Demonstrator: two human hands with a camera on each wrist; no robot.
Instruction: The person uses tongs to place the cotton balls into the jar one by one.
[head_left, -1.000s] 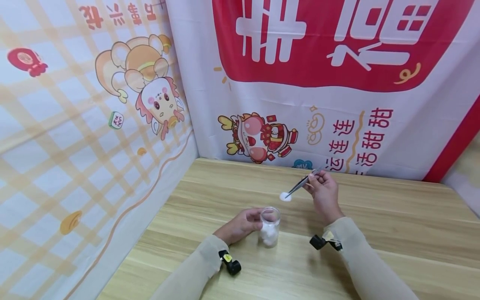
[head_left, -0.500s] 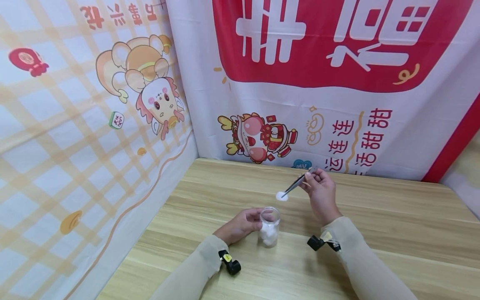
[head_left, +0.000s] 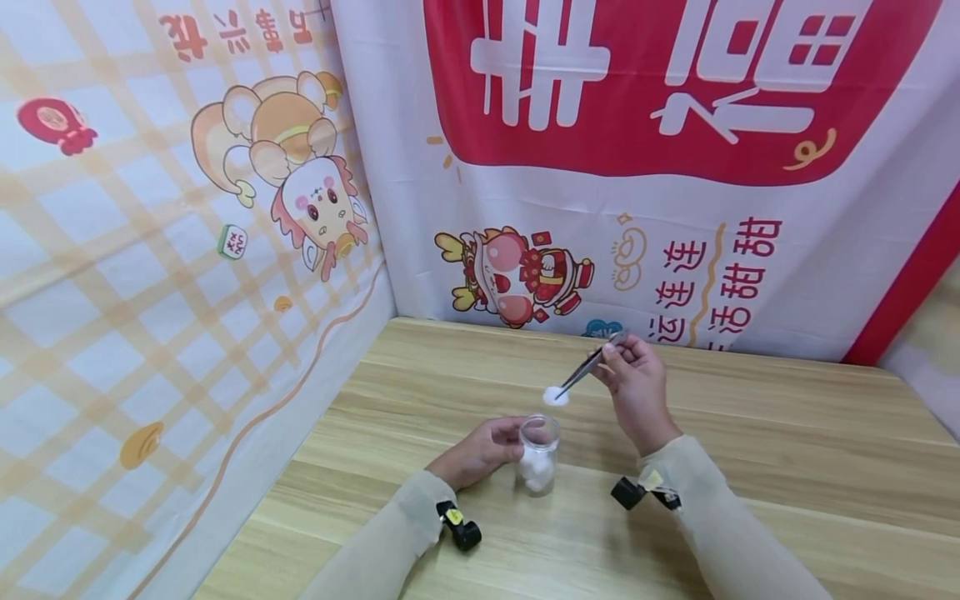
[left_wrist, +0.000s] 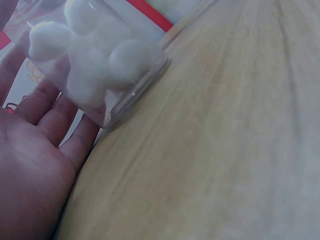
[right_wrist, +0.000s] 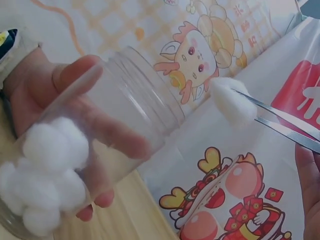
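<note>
A clear plastic jar stands upright and uncovered on the table, its lower part filled with several white cotton balls. My left hand grips the jar from the left, thumb and fingers around its side. My right hand pinches metal tweezers that slant down to the left. Between the tweezers' tips is one cotton ball, a little beyond and above the jar's open mouth. In the right wrist view the left hand's fingers show through the clear wall of the jar.
The wood-grain table runs back to a white and red printed cloth. A checked cloth rises along the left side. Each wrist carries a small black camera.
My right hand has moved slightly left with the tweezers and the cotton ball, bringing the ball closer above the jar's mouth. The left hand and jar have stayed in place.
</note>
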